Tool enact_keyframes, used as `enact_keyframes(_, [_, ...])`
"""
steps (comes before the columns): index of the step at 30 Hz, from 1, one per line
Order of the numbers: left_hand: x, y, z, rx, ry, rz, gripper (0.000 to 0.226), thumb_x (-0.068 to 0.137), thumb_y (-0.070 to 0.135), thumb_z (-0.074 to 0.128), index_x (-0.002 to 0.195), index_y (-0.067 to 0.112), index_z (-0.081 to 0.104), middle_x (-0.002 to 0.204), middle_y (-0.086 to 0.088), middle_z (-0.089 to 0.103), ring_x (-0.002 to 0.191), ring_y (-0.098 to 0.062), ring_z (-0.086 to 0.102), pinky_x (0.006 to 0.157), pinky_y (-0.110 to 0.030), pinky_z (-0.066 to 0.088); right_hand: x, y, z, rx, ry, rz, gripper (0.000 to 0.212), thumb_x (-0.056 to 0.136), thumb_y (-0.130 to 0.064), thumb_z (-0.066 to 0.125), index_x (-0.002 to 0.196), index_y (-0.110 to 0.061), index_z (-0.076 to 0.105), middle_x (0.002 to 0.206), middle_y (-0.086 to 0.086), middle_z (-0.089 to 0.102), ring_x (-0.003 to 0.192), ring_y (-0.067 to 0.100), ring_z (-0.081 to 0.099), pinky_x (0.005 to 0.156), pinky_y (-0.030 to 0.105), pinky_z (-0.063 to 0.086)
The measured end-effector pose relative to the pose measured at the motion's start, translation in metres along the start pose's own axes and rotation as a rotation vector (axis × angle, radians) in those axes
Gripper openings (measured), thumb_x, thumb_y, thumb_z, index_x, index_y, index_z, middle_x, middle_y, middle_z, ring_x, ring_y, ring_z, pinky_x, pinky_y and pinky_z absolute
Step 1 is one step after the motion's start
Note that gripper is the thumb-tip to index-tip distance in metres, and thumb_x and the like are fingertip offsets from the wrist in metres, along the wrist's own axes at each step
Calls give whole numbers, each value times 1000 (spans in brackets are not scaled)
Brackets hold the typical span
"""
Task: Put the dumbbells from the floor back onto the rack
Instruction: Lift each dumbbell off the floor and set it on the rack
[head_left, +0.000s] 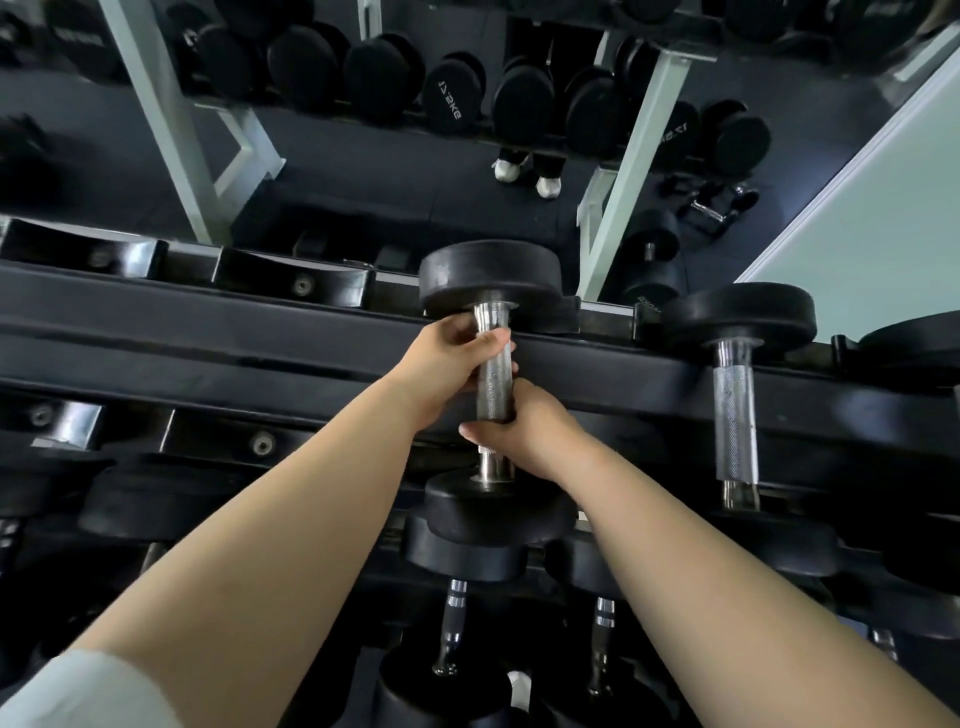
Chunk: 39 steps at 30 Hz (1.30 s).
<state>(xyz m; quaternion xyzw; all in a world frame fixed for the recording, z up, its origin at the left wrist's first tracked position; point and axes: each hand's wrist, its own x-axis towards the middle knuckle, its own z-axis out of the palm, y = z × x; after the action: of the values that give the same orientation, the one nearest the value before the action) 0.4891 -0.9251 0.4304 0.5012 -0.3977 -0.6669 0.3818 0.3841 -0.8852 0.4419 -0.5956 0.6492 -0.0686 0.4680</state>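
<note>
Head view, looking down over both forearms: the fingers of the left hand (451, 358) curl around the upper part of a knurled steel handle, thumb laid across its front, while the right hand (524, 428) is clenched on the lower part of the same handle, just above the near weight. Both hands thus grasp one dumbbell (492, 395), which lies lengthwise away from the person across the top tier of the rack (208, 332). Its far black head sits over the back rail and its near head hangs at the front rail, above the dumbbells of the tier below. Whether the heads rest fully in their cradles cannot be told. To the right, well apart from the hands, a second dumbbell (735, 415) lies parallel on the same tier. To the left, the glossy black cradles (291, 283) of the top tier stand bare. Behind the rack a mirror (363, 171) reflects rows of black dumbbells, white rack posts and a pair of white shoes.
</note>
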Motion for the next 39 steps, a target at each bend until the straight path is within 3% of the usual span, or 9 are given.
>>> enact_keyframes(4, [8, -4, 5, 21, 51, -35, 11, 91, 16, 50, 83, 17, 57, 81, 0, 63, 65, -7, 64, 54, -14, 55, 7, 1, -3, 35, -26, -1, 36, 84, -23, 60, 115, -7, 53, 95, 13, 61, 87, 28, 60, 73, 30, 44])
enact_keyframes(7, [7, -9, 6, 7, 86, -16, 10, 91, 16, 49, 91, 10, 57, 81, -1, 62, 66, -8, 64, 61, -16, 56, 11, 3, 3, 48, -12, 16, 40, 82, -25, 60, 117, -8, 52, 93, 9, 59, 89, 28, 60, 71, 29, 43])
enact_keyframes(12, [2, -12, 9, -28, 145, -18, 31, 92, 15, 48, 121, 2, 51, 82, -1, 62, 71, -12, 62, 63, -18, 55, 14, 2, 7, 19, -29, 18, 41, 81, -30, 59, 116, -10, 52, 90, 5, 56, 78, 22, 54, 55, 26, 39])
enact_keyframes(18, [-5, -15, 6, -48, 185, -56, 33, 91, 20, 50, 121, 7, 54, 87, -1, 64, 80, -15, 63, 75, -25, 52, 13, -1, 11, 19, -7, 34, 52, 82, -37, 59, 125, -10, 46, 97, 7, 60, 80, 21, 57, 58, 26, 42])
enact_keyframes(25, [-29, -25, 3, 65, 238, -68, 29, 90, 21, 51, 116, 10, 59, 93, -4, 64, 75, -12, 61, 67, -21, 53, -10, 10, 1, 10, 215, 41, 59, 83, -42, 57, 130, -11, 40, 131, 9, 54, 116, 26, 53, 77, 28, 37])
enact_keyframes(29, [-43, -24, 5, 129, 285, -72, 33, 89, 22, 53, 119, 8, 58, 107, -11, 67, 93, -21, 65, 86, -31, 54, -29, 12, 5, 57, 265, 12, 59, 86, -42, 53, 134, -11, 37, 137, 7, 50, 121, 24, 50, 81, 28, 37])
enact_keyframes(34, [-79, -15, 15, 383, 564, 166, 31, 89, 23, 51, 116, 9, 60, 103, 3, 59, 97, -9, 53, 87, -20, 41, -74, 31, 1, 170, 410, -33, 48, 88, -35, 52, 130, -14, 40, 102, -2, 53, 96, 16, 52, 81, 29, 43])
enact_keyframes(36, [-104, -12, 31, 371, 554, 261, 19, 88, 20, 52, 104, 14, 62, 90, 6, 61, 90, -8, 57, 79, -17, 41, -96, 46, -1, 192, 434, -45, 43, 88, -30, 54, 126, -14, 44, 98, -4, 52, 92, 15, 52, 80, 28, 43])
enact_keyframes(39, [-143, -20, 75, 309, 404, 313, 11, 88, 13, 51, 83, 20, 58, 69, 7, 58, 56, 5, 60, 62, -10, 46, -132, 81, 0, 219, 494, -37, 34, 83, -23, 60, 114, -12, 54, 81, -5, 55, 85, 12, 52, 83, 27, 42])
